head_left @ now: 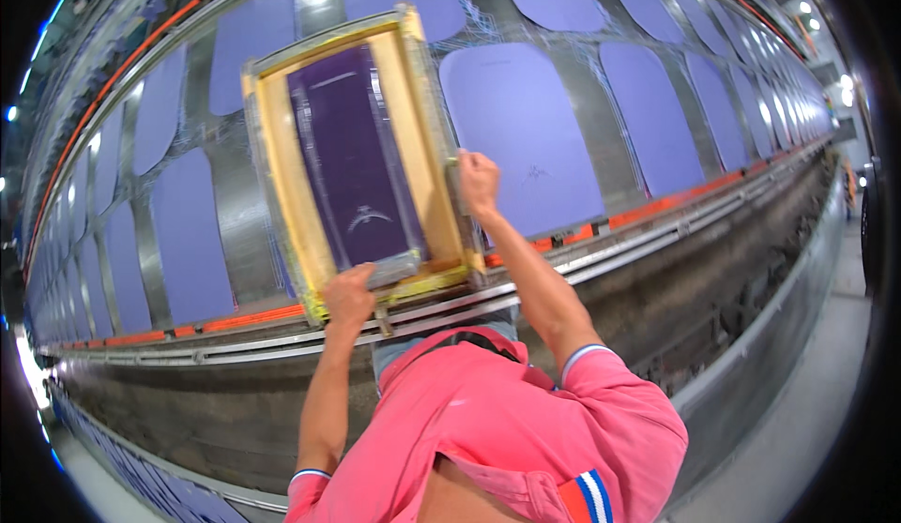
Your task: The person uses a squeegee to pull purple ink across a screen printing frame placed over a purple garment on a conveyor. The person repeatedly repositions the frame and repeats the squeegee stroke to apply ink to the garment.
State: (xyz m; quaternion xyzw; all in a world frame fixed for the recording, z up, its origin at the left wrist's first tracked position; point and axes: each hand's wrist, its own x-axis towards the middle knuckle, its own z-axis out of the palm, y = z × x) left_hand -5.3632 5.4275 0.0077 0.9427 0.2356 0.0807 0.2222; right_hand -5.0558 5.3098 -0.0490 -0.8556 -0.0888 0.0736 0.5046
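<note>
Wooden frame (284, 148), left hand (349, 296) curled at near edge — hold unclear, right hand (479, 182) closed on its right side

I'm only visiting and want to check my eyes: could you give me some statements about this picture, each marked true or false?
1. The right hand is at the right side of the screen-printing frame. True.
2. The left hand is at the frame's far edge. False: it is at the near edge.
3. The frame's dark purple screen shows a pale curved mark toward its near end. True.
4. The panels beside the frame are bright green. False: they are lavender.
5. The person's shirt is pink. True.
</note>
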